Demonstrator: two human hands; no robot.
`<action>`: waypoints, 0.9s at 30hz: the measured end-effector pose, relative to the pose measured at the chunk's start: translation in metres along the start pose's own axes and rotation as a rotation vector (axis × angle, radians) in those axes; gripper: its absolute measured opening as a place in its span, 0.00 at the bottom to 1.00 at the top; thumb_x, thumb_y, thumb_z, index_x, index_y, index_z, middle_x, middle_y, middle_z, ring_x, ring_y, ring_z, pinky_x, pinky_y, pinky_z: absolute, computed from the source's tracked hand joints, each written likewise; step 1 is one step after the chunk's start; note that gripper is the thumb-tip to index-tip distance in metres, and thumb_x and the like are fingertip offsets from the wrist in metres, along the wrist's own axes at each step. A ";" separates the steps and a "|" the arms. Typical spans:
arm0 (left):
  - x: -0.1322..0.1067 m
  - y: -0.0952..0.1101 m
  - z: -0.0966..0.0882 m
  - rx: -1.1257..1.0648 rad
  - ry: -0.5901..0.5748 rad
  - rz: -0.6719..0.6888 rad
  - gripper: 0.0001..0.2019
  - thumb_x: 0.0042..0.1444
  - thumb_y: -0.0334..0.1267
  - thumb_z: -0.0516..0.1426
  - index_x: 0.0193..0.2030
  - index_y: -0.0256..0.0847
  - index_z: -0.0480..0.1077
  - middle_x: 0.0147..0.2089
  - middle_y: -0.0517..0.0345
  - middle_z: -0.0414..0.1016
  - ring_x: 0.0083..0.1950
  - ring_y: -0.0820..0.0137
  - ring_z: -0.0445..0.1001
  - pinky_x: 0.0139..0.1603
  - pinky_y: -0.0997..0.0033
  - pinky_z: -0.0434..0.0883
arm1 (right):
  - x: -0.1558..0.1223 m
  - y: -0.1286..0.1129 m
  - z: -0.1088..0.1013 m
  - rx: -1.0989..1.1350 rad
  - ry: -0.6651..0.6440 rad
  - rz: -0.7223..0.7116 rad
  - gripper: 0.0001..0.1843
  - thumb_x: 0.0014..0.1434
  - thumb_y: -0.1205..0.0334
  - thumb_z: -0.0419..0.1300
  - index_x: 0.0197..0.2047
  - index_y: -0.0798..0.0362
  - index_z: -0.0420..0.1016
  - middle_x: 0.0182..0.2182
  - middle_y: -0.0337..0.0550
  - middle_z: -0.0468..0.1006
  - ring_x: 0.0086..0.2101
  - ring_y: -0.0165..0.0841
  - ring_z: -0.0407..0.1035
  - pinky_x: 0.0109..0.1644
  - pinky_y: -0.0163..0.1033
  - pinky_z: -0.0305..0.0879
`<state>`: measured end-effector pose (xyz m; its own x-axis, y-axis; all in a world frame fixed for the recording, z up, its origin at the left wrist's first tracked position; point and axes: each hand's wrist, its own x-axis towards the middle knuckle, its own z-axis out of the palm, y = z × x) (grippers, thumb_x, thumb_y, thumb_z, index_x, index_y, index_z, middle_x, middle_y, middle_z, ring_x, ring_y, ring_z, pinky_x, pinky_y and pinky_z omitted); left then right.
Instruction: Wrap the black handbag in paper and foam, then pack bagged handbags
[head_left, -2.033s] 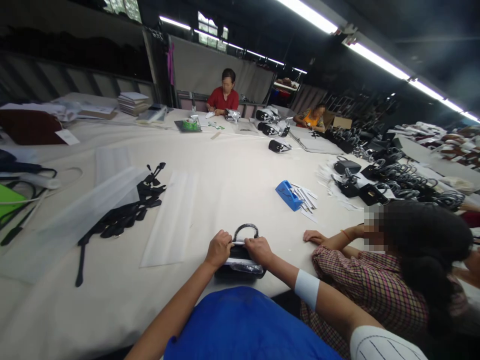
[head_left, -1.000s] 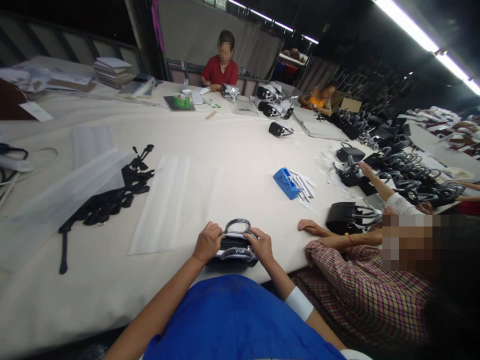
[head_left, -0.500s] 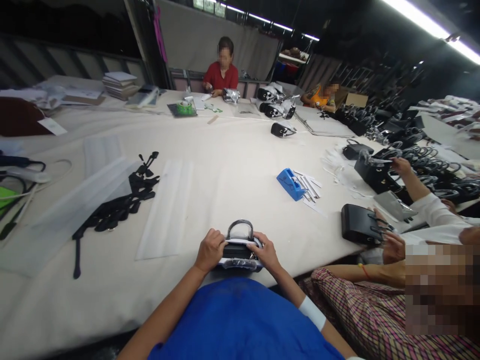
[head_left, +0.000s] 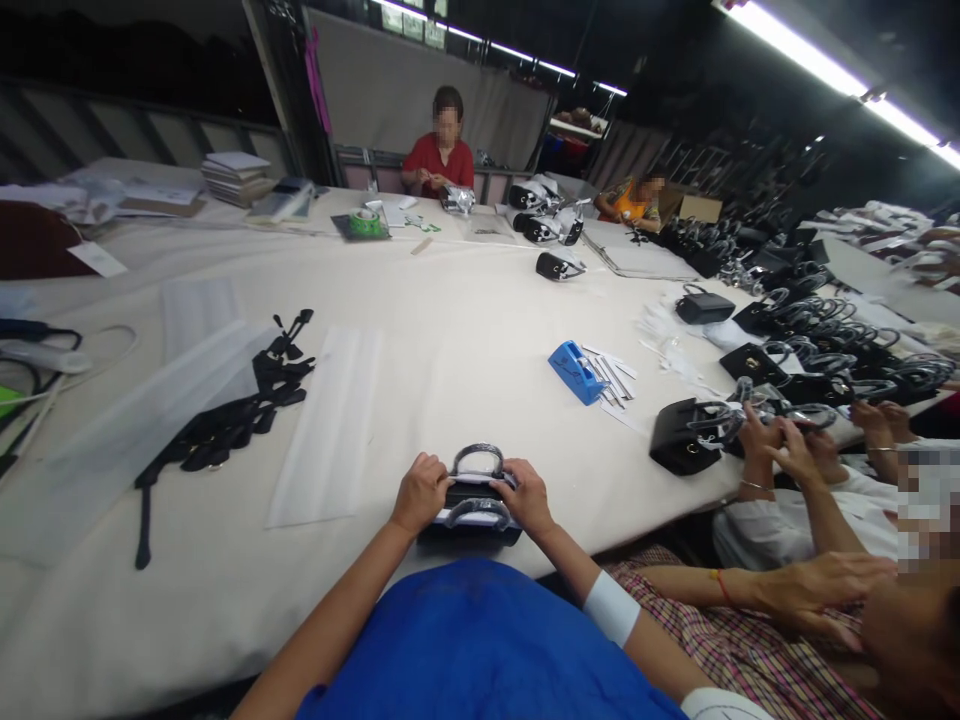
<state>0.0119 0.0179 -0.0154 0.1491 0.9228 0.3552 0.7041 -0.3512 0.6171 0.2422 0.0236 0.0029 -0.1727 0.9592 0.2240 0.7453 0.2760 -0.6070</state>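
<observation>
A small black handbag point(head_left: 471, 494) stands at the table edge close to my body, its two arched handles covered in clear wrap. On its left top edge, my left hand point(head_left: 422, 493) is closed, thumb and fingers pinching the rim. My right hand point(head_left: 528, 497) grips the opposite end of the rim the same way. One handle rises upright behind the opening, while the other leans toward me. White material shows along the bag's rims. Beyond it to the right sits a blue tape dispenser point(head_left: 576, 372) beside several thin strips point(head_left: 613, 376).
Black straps point(head_left: 225, 432) and white translucent sheets point(head_left: 328, 430) lie to the left. Several black handbags point(head_left: 752, 362) crowd the right, where co-workers' hands point(head_left: 780, 445) handle one. Across the table, a person in red point(head_left: 442, 165) sits near wrapped bags point(head_left: 559, 265) and green tape point(head_left: 365, 224).
The front handle now stands higher over the bag's opening, and my hands still hold the rim. At right, the co-workers' hands have shifted, and the black bag there now sits upright with handles showing.
</observation>
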 end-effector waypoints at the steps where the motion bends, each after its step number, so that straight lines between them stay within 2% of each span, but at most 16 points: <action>1: 0.001 -0.001 0.000 -0.001 -0.003 -0.003 0.13 0.54 0.27 0.61 0.24 0.41 0.61 0.29 0.57 0.67 0.38 0.65 0.64 0.39 0.65 0.65 | 0.001 -0.001 0.000 -0.027 -0.008 -0.006 0.06 0.57 0.61 0.63 0.39 0.51 0.74 0.41 0.46 0.78 0.45 0.37 0.70 0.54 0.43 0.66; 6: 0.008 -0.003 0.002 0.007 -0.011 -0.036 0.14 0.52 0.26 0.62 0.23 0.40 0.62 0.29 0.57 0.68 0.38 0.65 0.65 0.39 0.66 0.65 | 0.009 -0.002 -0.002 -0.140 -0.044 0.043 0.06 0.57 0.61 0.63 0.39 0.51 0.75 0.39 0.43 0.79 0.43 0.36 0.72 0.51 0.41 0.67; 9: 0.013 -0.004 0.002 0.022 -0.022 -0.046 0.14 0.51 0.26 0.63 0.23 0.40 0.63 0.29 0.57 0.69 0.38 0.65 0.65 0.39 0.67 0.65 | 0.015 -0.002 -0.005 -0.128 -0.104 0.079 0.09 0.57 0.59 0.62 0.42 0.49 0.77 0.43 0.41 0.80 0.44 0.36 0.73 0.52 0.41 0.68; 12: 0.013 -0.003 0.000 0.049 -0.018 -0.060 0.13 0.51 0.28 0.64 0.24 0.39 0.64 0.30 0.57 0.69 0.39 0.65 0.66 0.39 0.67 0.64 | 0.013 -0.003 -0.013 -0.100 -0.146 0.143 0.16 0.58 0.59 0.61 0.50 0.47 0.76 0.48 0.41 0.79 0.48 0.37 0.73 0.56 0.43 0.67; 15: 0.009 -0.002 -0.002 0.073 -0.017 -0.074 0.11 0.52 0.30 0.64 0.25 0.39 0.65 0.31 0.57 0.70 0.40 0.65 0.66 0.38 0.68 0.64 | 0.005 -0.003 -0.023 -0.043 -0.153 0.211 0.22 0.60 0.57 0.59 0.58 0.51 0.71 0.51 0.45 0.78 0.50 0.40 0.73 0.58 0.46 0.66; 20: 0.004 0.001 -0.005 0.099 -0.035 -0.070 0.11 0.55 0.32 0.62 0.26 0.40 0.65 0.31 0.57 0.70 0.41 0.66 0.66 0.39 0.69 0.64 | 0.003 0.003 -0.041 0.083 -0.204 0.198 0.19 0.66 0.57 0.49 0.50 0.52 0.78 0.49 0.46 0.79 0.50 0.39 0.72 0.58 0.44 0.65; 22: 0.004 0.002 -0.006 0.103 -0.035 -0.064 0.11 0.55 0.33 0.62 0.26 0.40 0.65 0.31 0.57 0.70 0.41 0.66 0.66 0.39 0.69 0.64 | 0.006 0.006 -0.048 0.097 -0.267 0.189 0.18 0.64 0.60 0.51 0.48 0.52 0.79 0.46 0.45 0.80 0.48 0.39 0.73 0.56 0.43 0.66; 25: 0.003 0.003 -0.006 0.100 -0.025 -0.051 0.10 0.55 0.33 0.61 0.26 0.40 0.65 0.31 0.57 0.70 0.40 0.66 0.66 0.38 0.69 0.65 | 0.013 0.010 -0.056 0.092 -0.410 0.096 0.16 0.60 0.64 0.54 0.47 0.49 0.80 0.42 0.41 0.82 0.42 0.37 0.75 0.48 0.38 0.68; 27: 0.002 0.003 -0.006 0.096 -0.018 -0.043 0.10 0.56 0.33 0.61 0.26 0.40 0.65 0.31 0.57 0.70 0.40 0.65 0.67 0.38 0.69 0.65 | 0.019 0.012 -0.058 0.033 -0.450 0.049 0.15 0.58 0.66 0.55 0.44 0.49 0.81 0.38 0.39 0.83 0.37 0.34 0.75 0.42 0.35 0.67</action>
<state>0.0105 0.0179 -0.0083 0.1290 0.9396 0.3172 0.7735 -0.2955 0.5607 0.2847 0.0414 0.0441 -0.4060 0.9006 -0.1549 0.7396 0.2243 -0.6345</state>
